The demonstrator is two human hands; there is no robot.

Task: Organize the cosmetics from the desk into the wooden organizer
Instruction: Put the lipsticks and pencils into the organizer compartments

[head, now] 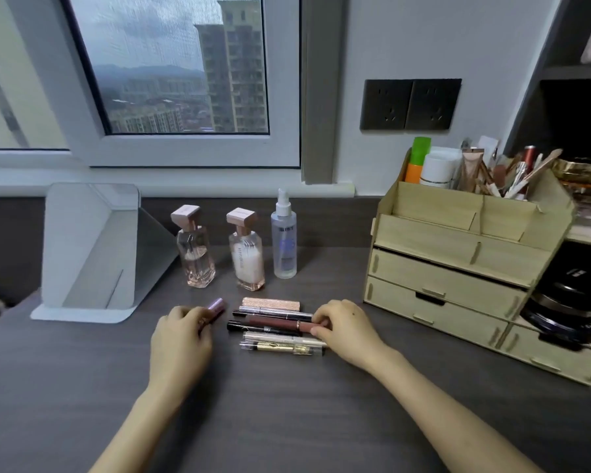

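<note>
both hands down among the small cosmetics on the desk

at the far left of the dark desk (82, 387) a white-framed mirror (93, 247) leans back on its stand. to its right three bottles stand upright in a row: a clear bottle with a pink cap (194, 249), just beside it a milky bottle with a pink cap (247, 251), then a tall spray bottle (284, 235).

in front of the bottles the left hand (181, 339) rests on the desk with its fingers curled around a pink lipstick tube (215, 309), whose far end pokes out past the fingertips. right of that lies a tight row of slim cosmetics, all lying sideways and touching or nearly so: a glittery rose-gold stick (272, 303) at the back, a silver-and-black pen (273, 313), a brown lip gloss tube (280, 323), a black pencil (253, 327), a pale silver stick (280, 339) and a gold-and-clear pen (280, 348) nearest the person.

the right hand (347, 331) sits at the right end of this row, thumb and fingers pinched on the end of the brown lip gloss tube.

further right stands the wooden organizer (458, 264), its drawers closed; its top compartments at the back hold an orange-and-green bottle (418, 160), a white jar (437, 169) and a crowd of brushes and tubes (512, 174). a black compact (567, 298) sits just beside its right end.
</note>
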